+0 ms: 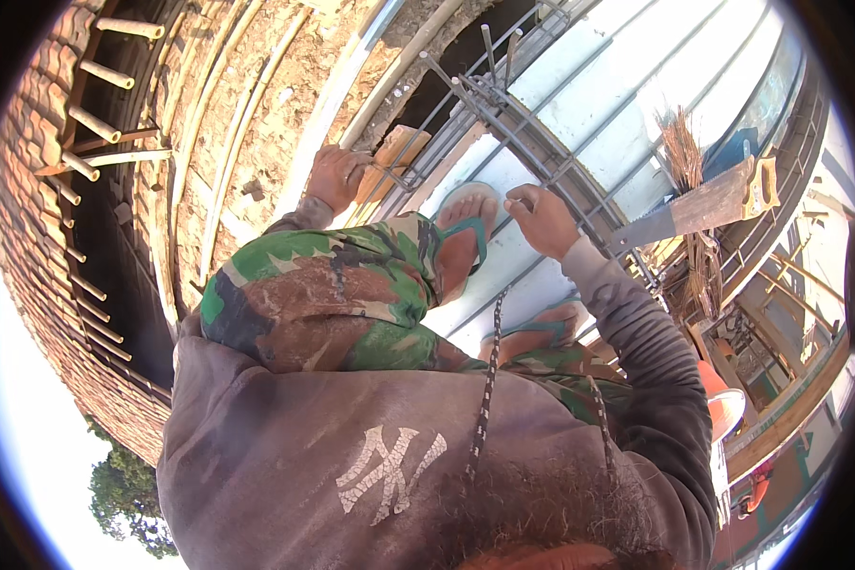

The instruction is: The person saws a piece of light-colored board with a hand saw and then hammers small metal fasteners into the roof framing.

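Note:
My left hand (336,179) is closed, fingers curled together, beside a short wooden board (394,157) at the rebar. What it grips, if anything, is too small to make out. Past my sandalled foot (466,214), my right hand (545,222) is closed too, thumb and fingertips pressed together over the pale blue sheets. Anything held in that pinch does not show. Grey steel rebar (527,142), tied into a long cage, runs between the hands and on past the right one. Both feet stand on the pale sheet surface (518,275).
A handsaw (698,207) with a wooden handle lies at the right, across a bundle of thin twigs (682,152). Rebar ends (489,52) stick up ahead. At the left are a rough earthen wall (247,123) and a tiled roof (33,209) with protruding poles.

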### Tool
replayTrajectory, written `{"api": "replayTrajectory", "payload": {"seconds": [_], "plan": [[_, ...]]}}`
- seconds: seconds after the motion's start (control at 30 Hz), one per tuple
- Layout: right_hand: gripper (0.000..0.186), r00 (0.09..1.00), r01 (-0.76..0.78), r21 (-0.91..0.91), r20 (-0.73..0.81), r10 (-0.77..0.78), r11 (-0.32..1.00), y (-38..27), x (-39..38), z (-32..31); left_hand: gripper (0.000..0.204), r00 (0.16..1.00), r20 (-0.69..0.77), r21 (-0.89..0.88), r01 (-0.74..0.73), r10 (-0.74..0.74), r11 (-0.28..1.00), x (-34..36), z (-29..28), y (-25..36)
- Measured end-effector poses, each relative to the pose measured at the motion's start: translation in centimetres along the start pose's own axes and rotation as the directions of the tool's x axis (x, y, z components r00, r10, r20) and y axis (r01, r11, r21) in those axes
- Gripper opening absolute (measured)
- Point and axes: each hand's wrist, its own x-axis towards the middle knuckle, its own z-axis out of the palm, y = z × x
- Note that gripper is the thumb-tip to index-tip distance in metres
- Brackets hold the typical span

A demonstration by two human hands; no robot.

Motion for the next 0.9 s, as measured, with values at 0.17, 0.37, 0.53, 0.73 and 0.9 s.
{"api": "replayTrajectory", "payload": {"seconds": [0.17, 0.37, 0.53, 0.73, 0.9], "plan": [[0.033, 0.994, 0.109, 0.049, -0.022, -0.108, 0.993, 0.6, -1.3, -1.7, 0.018, 0.984, -0.111, -0.117, 0.126, -0.139, 0.985, -1.6, 1.9, 1.3], [0.033, 0.998, -0.015, 0.083, -0.057, 0.019, 0.996, -0.4, -6.3, -7.3, 0.052, 0.653, -0.432, -0.344, 0.517, -0.621, 0.783, -1.4, 3.1, 6.2], [0.028, 0.976, -0.150, 0.158, -0.134, 0.172, 0.976, -1.4, -13.1, -13.3, 0.059, 0.504, -0.079, -0.220, 0.833, -0.860, 0.508, -7.9, 9.5, 3.3], [0.028, 0.916, -0.226, 0.354, -0.239, 0.322, 0.907, 1.4, -18.1, -14.6, 0.062, 0.475, 0.130, -0.112, 0.879, -0.870, 0.463, -10.1, 8.7, 2.9], [0.031, 0.947, -0.081, 0.204, -0.289, 0.139, 0.976, 0.9, -16.6, -14.9, 0.066, 0.488, 0.187, -0.068, 0.872, -0.853, 0.484, -10.4, 7.1, 2.5]]}}
